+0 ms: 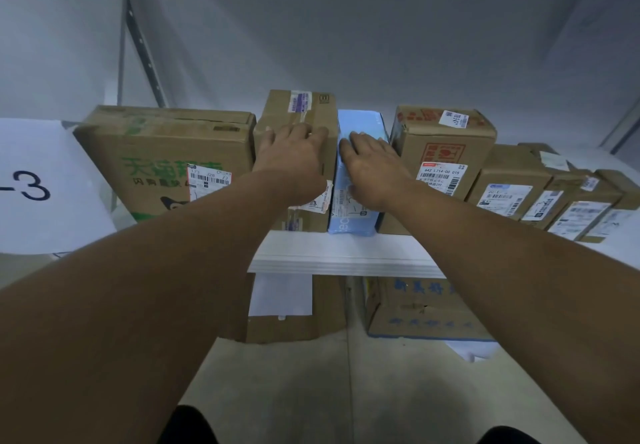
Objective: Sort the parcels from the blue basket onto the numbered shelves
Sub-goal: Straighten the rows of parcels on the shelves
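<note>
Blue parcel (362,123), only one, stood on the white shelf (346,253) between two brown boxes (446,145), and I saw both hands flat, fingers straight, left hand (291,152) on the left box (298,107), right hand (374,166) pressing the parcel.

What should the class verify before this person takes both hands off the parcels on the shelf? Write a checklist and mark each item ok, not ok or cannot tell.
1. Light blue parcel stands on the white shelf: ok.
2. It sits between the purple-taped brown box and the red-printed brown box: ok.
3. Left hand rests flat on the purple-taped box, steadying it: ok.
4. Right hand lies flat on the blue parcel, fingers not curled round it: ok.
5. Parcel label matches the shelf number: cannot tell. The paper sign shows only "-3", and the hand covers part of the label.
</note>
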